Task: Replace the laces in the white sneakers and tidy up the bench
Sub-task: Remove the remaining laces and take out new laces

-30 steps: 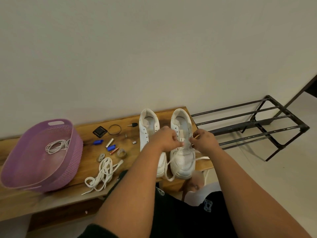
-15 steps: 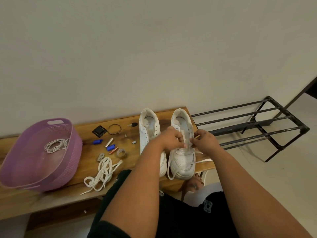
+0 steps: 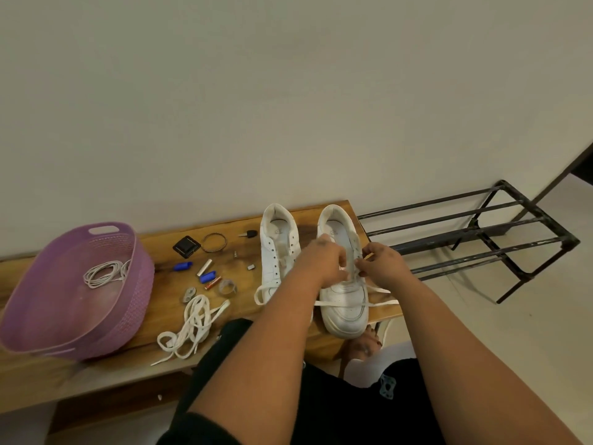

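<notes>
Lace (image 3: 345, 304) now pulled taut across right shoe (image 3: 345, 284). Left hand (image 3: 324, 263), right hand (image 3: 382, 263) pinch it at eyelets (soft, limp; grip stiff tips).

bare forearms, black sleeve edge (image 3: 199, 428), black trousers (image 3: 337, 409)

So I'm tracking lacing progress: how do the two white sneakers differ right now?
The right sneaker has a lace threaded through it, ends trailing to both sides; the left sneaker shows bare eyelets. Both hands, left hand and right hand, work at the right sneaker's eyelets; neither grips the left sneaker. Both sneakers stand upright, side by side on the bench, toes toward the person.
</notes>
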